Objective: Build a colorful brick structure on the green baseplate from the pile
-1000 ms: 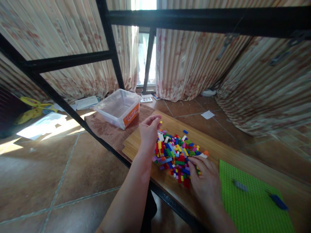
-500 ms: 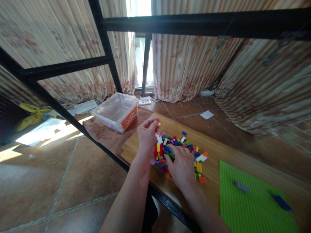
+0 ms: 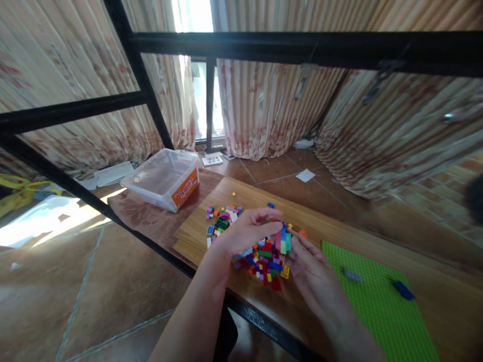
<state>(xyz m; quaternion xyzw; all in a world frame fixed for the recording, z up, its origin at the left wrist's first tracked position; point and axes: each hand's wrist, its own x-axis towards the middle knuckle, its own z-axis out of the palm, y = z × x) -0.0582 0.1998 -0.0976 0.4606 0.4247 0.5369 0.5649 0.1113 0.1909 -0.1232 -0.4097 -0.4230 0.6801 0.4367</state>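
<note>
In the head view, the left hand (image 3: 247,232) arches over the brick pile (image 3: 266,254), fingers curved; whether it grips cannot be told. The right hand (image 3: 313,261) pinches a small brick stack (image 3: 284,241) above the pile. Just beside lies a green baseplate (image 3: 377,301); a clear plastic box (image 3: 151,197) stands farther off. Wooden tabletop (image 3: 191,234), black metal frame (image 3: 264,47), tiled floor (image 3: 56,281), patterned curtains (image 3: 256,110).

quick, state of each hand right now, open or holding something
Left hand: partly curled, thumb at the bricks; grip cannot be told.
Right hand: fingers at the same bricks; whether it holds any cannot be told.
</note>
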